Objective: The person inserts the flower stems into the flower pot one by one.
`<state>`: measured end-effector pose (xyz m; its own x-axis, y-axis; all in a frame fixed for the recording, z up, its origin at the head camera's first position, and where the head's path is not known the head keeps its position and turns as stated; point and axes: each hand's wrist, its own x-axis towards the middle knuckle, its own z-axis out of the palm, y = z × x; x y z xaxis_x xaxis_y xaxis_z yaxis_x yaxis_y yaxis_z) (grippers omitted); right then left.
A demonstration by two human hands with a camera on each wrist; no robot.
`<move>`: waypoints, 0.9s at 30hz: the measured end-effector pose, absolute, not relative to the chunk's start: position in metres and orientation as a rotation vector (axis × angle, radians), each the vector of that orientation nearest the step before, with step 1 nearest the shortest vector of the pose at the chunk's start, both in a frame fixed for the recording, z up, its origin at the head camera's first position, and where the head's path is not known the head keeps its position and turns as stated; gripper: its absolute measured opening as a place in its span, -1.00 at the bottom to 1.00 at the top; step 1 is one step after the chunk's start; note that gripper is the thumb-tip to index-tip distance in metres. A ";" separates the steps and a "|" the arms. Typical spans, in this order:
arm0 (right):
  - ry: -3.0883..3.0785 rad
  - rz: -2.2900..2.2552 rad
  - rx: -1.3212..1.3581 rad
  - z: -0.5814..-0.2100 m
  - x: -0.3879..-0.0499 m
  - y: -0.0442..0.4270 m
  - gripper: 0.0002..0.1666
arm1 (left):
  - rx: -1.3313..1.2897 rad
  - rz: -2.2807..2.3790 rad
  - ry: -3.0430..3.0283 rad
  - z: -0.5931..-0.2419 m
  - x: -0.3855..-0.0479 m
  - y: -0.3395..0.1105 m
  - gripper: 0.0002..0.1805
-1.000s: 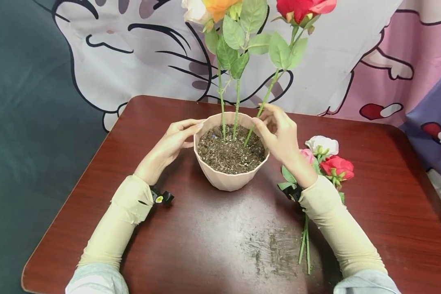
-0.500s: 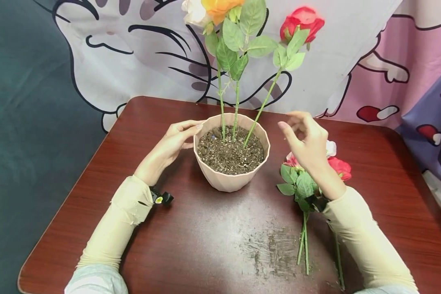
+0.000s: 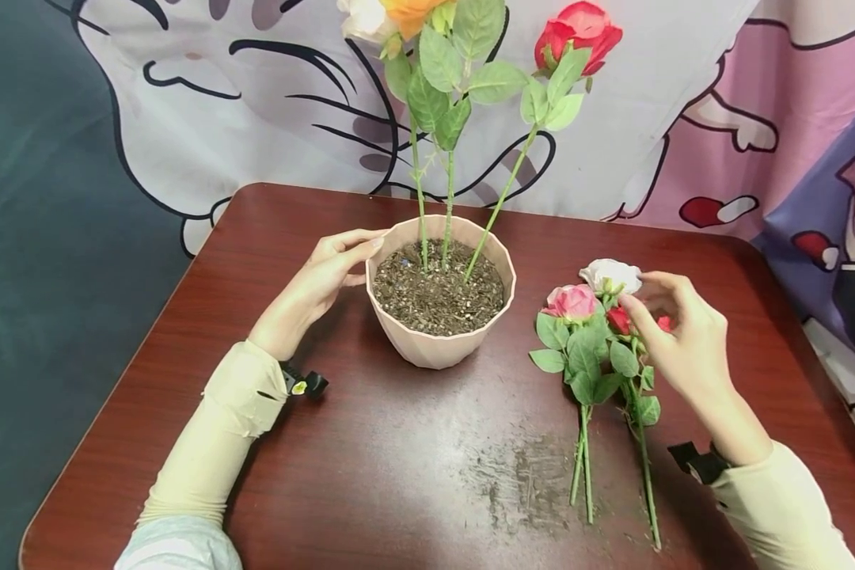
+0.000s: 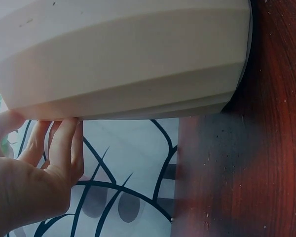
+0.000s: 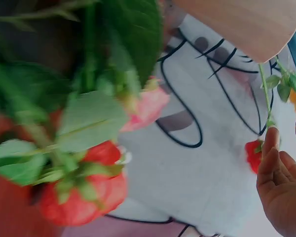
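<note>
The left hand (image 3: 317,277) grips the pale-pink faceted flowerpot (image 3: 435,352) on the reddish-brown wooden counter (image 3: 363,467); its left wrist view adds fingers (image 4: 64,143) against the outer wall. Beside the red artificial rose (image 3: 618,319), the right hand (image 3: 684,340) has a parted grip; its wrist view shows them apart.

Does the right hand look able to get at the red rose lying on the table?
Probably yes: the right hand looks empty, close to the lying red rose, with nothing visibly blocking its way.

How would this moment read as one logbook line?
left hand: holds pot at rim | right hand: near loose white rose, no visible hold | pot: three stems in soil | table: pink rose, red rose
</note>
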<state>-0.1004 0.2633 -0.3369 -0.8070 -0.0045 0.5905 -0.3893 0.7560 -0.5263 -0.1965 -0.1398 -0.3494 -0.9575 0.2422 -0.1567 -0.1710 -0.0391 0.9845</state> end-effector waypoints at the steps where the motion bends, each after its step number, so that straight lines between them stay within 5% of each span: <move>1: -2.395 0.898 0.275 -0.339 -0.096 0.267 -0.59 | 0.076 2.079 1.953 -0.350 -0.196 -0.140 -0.63; 5: -2.480 0.927 0.190 -0.350 -0.080 0.279 -0.57 | 0.087 2.089 1.943 -0.350 -0.196 -0.139 -0.63; 11: -2.685 0.898 0.170 -0.367 -0.061 0.287 -0.87 | 0.095 2.111 1.924 -0.351 -0.196 -0.140 -0.66; 27: -3.170 0.532 0.394 -0.405 -0.024 0.266 -0.68 | 0.110 2.088 1.934 -0.351 -0.197 -0.141 -0.68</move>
